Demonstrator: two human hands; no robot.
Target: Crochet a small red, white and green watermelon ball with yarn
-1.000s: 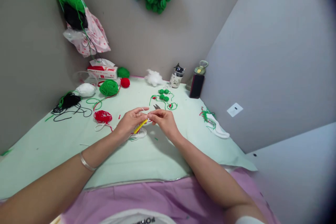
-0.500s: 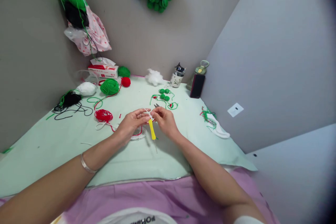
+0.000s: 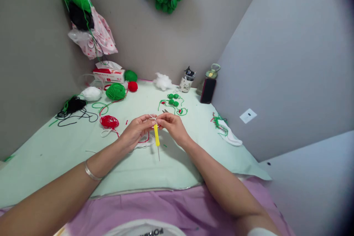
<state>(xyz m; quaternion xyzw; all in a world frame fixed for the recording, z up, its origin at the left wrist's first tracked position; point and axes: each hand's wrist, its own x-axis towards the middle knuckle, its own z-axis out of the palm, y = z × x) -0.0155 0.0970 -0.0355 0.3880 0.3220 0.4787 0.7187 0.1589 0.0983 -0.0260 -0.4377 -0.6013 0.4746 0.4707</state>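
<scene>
My left hand (image 3: 136,129) and my right hand (image 3: 172,126) meet fingertip to fingertip above the pale green table cover (image 3: 69,147). Both pinch a strand of white yarn (image 3: 153,118) between them. A yellow-handled crochet hook (image 3: 156,137) hangs down from that spot, metal tip toward me; which hand grips it is unclear. White and red yarn (image 3: 143,142) lies loose under my left hand. A silver bangle (image 3: 91,172) circles my left wrist.
A red yarn tangle (image 3: 108,121), a green yarn ball (image 3: 115,91), black yarn (image 3: 73,105) and white stuffing (image 3: 90,93) lie to the left. Small green crocheted pieces (image 3: 173,101) and scissors sit beyond my hands. A cup (image 3: 185,82), bottle (image 3: 207,87) and tissue box (image 3: 108,75) line the back wall.
The yellow hook swung from lying slanted under my left hand to hanging straight down between both hands. My hands stayed together and shifted only slightly.
</scene>
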